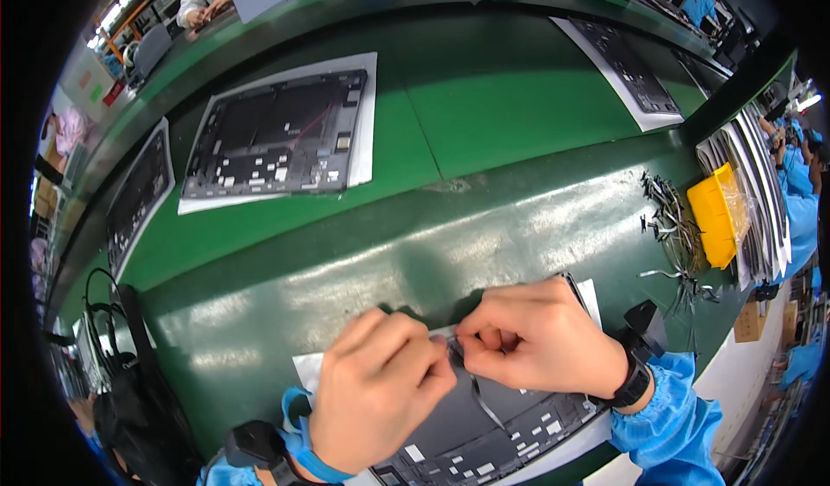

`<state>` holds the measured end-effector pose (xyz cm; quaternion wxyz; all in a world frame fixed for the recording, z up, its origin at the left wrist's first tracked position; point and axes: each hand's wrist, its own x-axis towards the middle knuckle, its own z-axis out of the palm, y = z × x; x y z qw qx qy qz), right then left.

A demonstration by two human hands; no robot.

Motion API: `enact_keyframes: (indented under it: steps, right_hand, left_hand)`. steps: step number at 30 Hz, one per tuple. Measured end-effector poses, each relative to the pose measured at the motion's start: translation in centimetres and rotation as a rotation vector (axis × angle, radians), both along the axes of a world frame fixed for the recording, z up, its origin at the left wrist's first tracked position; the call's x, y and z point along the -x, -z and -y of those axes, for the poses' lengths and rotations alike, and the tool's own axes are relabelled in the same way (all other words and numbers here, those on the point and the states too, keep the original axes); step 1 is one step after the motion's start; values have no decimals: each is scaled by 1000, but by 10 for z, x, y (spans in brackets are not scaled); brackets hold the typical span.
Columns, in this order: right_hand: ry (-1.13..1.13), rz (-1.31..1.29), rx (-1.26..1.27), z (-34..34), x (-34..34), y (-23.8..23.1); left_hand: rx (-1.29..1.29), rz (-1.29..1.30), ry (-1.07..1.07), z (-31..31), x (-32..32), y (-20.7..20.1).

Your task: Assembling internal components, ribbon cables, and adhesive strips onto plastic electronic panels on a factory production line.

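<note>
A dark flat device casing [439, 438] with small white patches lies on a white sheet right in front of me. A thin flat cable [489, 408] runs across it, up toward my fingertips. My left hand [372, 391] is closed over the casing's left side, thumb and forefinger pinched near its far edge. What those fingers hold is too small to make out. Facing it, my right hand [540, 339] pinches at the upper end of the cable. The two sets of fingertips almost touch and hide the spot between them.
Another casing [268, 136] lies on a green shelf behind, with more casings at far left [141, 194] and far right [618, 62]. Loose cables [670, 218] and a yellow bin [716, 218] sit on the right, beside stacked sheets [761, 192]. A black bag [138, 417] is at left.
</note>
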<state>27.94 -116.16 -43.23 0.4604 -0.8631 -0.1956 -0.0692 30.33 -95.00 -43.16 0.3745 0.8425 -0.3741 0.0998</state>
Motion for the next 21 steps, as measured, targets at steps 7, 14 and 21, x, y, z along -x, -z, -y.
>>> enact_keyframes:
  steps: [7, 14, 21]
  right_hand:
    - [-35, 83, -47, 5, -2, 5]
    - [-32, 124, -48, 10, -5, 8]
    - [-56, 224, 112, 14, -2, 2]
  left_hand:
    - [-53, 36, -82, 11, 4, -4]
    - [-113, 91, -104, 23, 5, -8]
    - [-71, 24, -99, 21, 4, -8]
